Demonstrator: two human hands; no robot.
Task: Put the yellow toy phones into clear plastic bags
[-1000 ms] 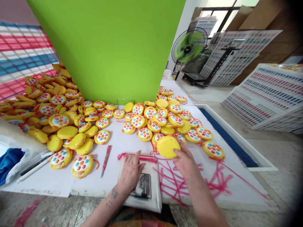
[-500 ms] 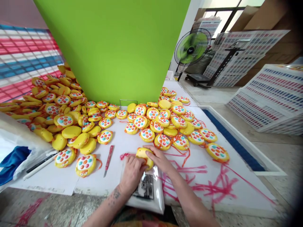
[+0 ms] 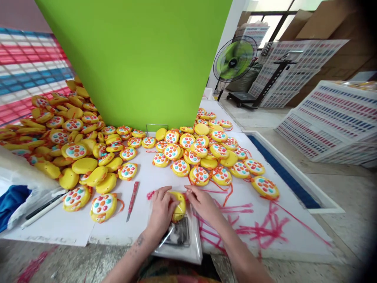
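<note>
So the person's got a yellow toy (image 3: 180, 205) in front of them, plain back facing up, sitting just above a clear plastic packet (image 3: 193, 251) with a dark rectangle showing through it, right at the near edge of the bench (image 3: 147, 171). The left hand (image 3: 161, 203) has the toy by its left side, fingers curled in and gripping it. The right hand (image 3: 204, 204) is over at the toy's far right edge, thumb and forefinger drawn in near each other next to a bit of pink, but can't tell if they're actually pinching anything. Off to the right of that there's a tangle of pink strips (image 3: 265, 232) lying flat. A red-handled cutter (image 3: 133, 196) lies left of the packet, and past it 2 toys with their dotted fronts up sit near 2 pens (image 3: 44, 211), 1 black and 1 white. More of the same toys are spread in a big left pile (image 3: 85, 166) and a smaller right pile (image 3: 196, 151), with a tall green panel (image 3: 138, 59) standing behind.
</note>
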